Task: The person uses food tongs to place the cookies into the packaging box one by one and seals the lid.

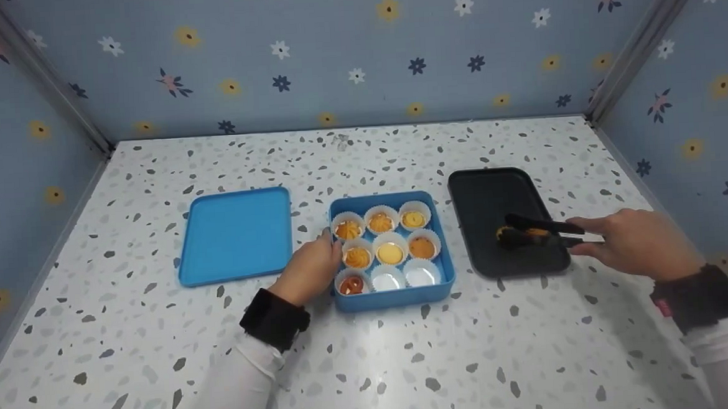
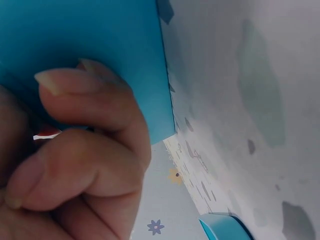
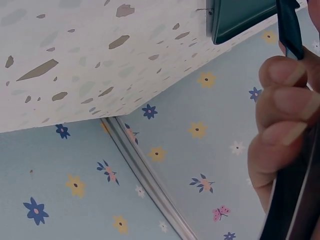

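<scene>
My left hand [image 1: 311, 269] holds the left wall of a blue box [image 1: 394, 299]. In the left wrist view its curled fingers lie against the box's side. White paper cups fill the box in rows; most contain small cookies, and two front cups [image 1: 422, 273] show bare bottoms. With my right hand [image 1: 640, 243] I grip black tongs [image 1: 555, 225] by the handles. Their tips enclose a yellow-orange cookie [image 1: 535, 231] low over the black tray [image 1: 488, 192], partly hidden by the tong arms. In the right wrist view, fingers wrap the tongs' handle [image 3: 290, 205].
A blue lid [image 1: 238, 236] lies flat, inside upward, left of the box. The speckled white table [image 1: 373, 372] is bounded by flower-patterned panels [image 1: 356, 55] at the back and both sides.
</scene>
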### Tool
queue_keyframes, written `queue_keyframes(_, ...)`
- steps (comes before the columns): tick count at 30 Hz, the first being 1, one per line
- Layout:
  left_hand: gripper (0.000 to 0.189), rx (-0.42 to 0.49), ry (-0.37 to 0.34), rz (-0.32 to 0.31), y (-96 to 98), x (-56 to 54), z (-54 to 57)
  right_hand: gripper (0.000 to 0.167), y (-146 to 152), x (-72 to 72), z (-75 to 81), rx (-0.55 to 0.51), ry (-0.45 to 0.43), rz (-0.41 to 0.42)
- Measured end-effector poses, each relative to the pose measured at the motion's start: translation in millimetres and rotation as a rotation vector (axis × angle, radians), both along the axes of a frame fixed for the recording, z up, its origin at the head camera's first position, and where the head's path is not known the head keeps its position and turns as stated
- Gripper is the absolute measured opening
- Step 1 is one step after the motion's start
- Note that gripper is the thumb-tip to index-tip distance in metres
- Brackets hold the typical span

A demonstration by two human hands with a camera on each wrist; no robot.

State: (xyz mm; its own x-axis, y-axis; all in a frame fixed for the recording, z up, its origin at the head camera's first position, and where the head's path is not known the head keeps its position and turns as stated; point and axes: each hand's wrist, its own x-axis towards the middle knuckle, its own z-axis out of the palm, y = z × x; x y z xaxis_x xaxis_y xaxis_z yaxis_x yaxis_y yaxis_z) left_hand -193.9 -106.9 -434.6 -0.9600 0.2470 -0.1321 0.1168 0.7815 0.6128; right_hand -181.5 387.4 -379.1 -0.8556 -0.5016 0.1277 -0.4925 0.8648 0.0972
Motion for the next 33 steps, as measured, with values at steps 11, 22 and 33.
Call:
queue_keyframes(11,0.059,0.009,-0.018,0.006,-0.1,-1.2,-1.3,0.048,2,-0.9,-2.1,-0.029,-0.011,-0.013)
queue_keyframes(22,0.059,0.008,-0.014,0.009,-0.5,-0.9,-1.1,0.05,-1,-0.6,-0.4,0.0,-0.06,-0.057)
queue_keyframes(33,0.058,0.002,-0.008,0.0,-0.3,-2.1,-0.9,0.047,-12,-1.3,-0.9,-0.01,0.006,-0.04)
